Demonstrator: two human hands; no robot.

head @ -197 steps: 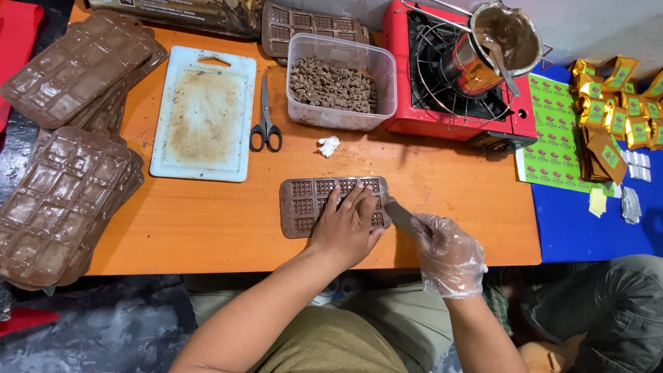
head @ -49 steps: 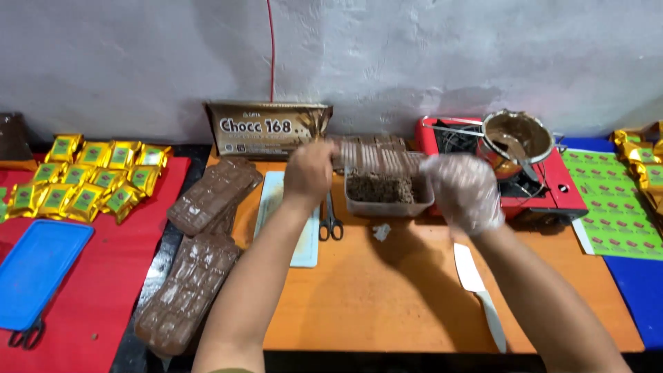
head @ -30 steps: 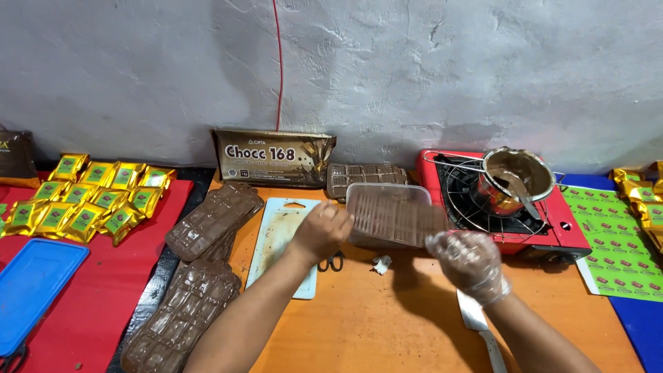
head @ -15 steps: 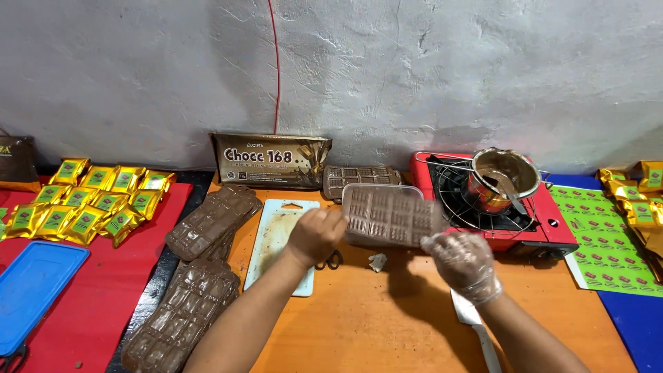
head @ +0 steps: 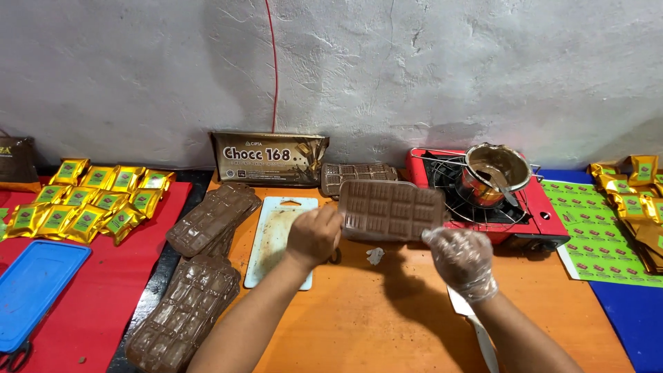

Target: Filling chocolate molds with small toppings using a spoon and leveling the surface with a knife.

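Note:
I hold a brown chocolate mould tray (head: 390,211) up in the air over the orange table (head: 387,324), its cavities tilted toward me. My bare left hand (head: 314,235) grips its left edge. On the tray's lower right corner sits my right hand (head: 461,259), in a clear plastic glove. The tray hides a clear tub on the table behind it.
A red gas stove (head: 497,207) with a chocolate-smeared pot (head: 496,171) stands at the right. A white cutting board (head: 280,238), stacked moulds (head: 200,276), another mould (head: 358,173), a brown bag (head: 269,157), gold packets (head: 97,200), a blue lid (head: 34,290), a knife (head: 469,324), and a sticker sheet (head: 594,231) surround me.
Both hands lifted the mould tray from the table and raised it in front of me, over the tub. My head came up from the table toward the wall. The knife was put down.

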